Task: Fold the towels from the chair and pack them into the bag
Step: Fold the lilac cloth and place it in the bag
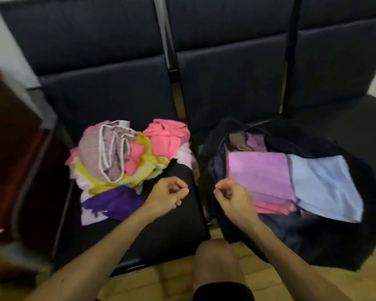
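Note:
A heap of unfolded towels in pink, yellow, mauve and purple lies on the left black chair seat. An open dark bag sits on the middle seat. Inside it lie a folded lilac towel on a pink one, and a folded light blue towel beside them. My left hand hovers over the bare part of the left seat, fingers curled with nothing in them. At the bag's left edge, beside the lilac towel, my right hand is loosely curled and holds nothing.
A row of black padded chairs with backrests runs across the view. A dark red-brown cabinet stands at the left. My bare knee is in front of the seats, over a yellowish tiled floor.

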